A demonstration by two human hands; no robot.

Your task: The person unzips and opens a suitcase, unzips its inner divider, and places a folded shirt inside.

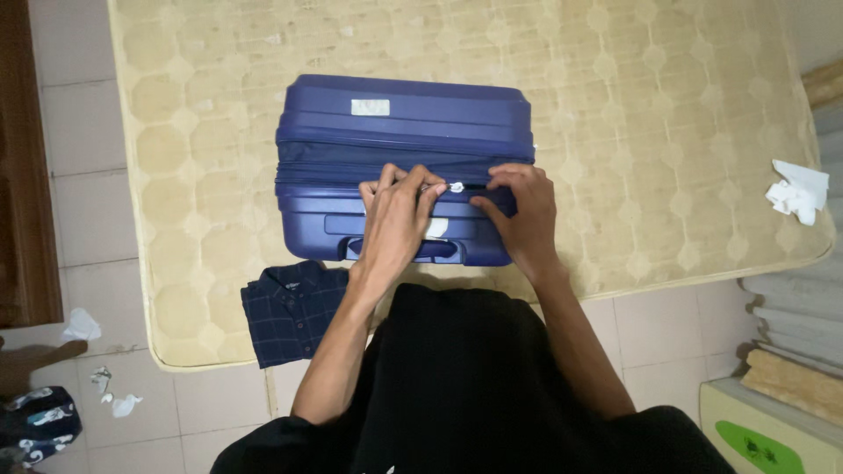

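Observation:
A dark blue hard-shell suitcase (404,132) lies on its side on a beige quilted mattress (615,114). My left hand (395,215) rests on the suitcase's near side, its fingertips pinching a small silver zipper pull (456,186) on the zip line. My right hand (520,215) presses down on the suitcase just right of the pull, fingers curled over the zip seam. The carry handle sits below my hands, partly hidden by them.
A folded dark blue checked shirt (290,309) lies at the mattress's near edge, left of my left arm. Crumpled white paper (799,193) sits at the mattress's right edge. White scraps (81,326) lie on the tiled floor at left. A green-and-cream box (764,434) stands at lower right.

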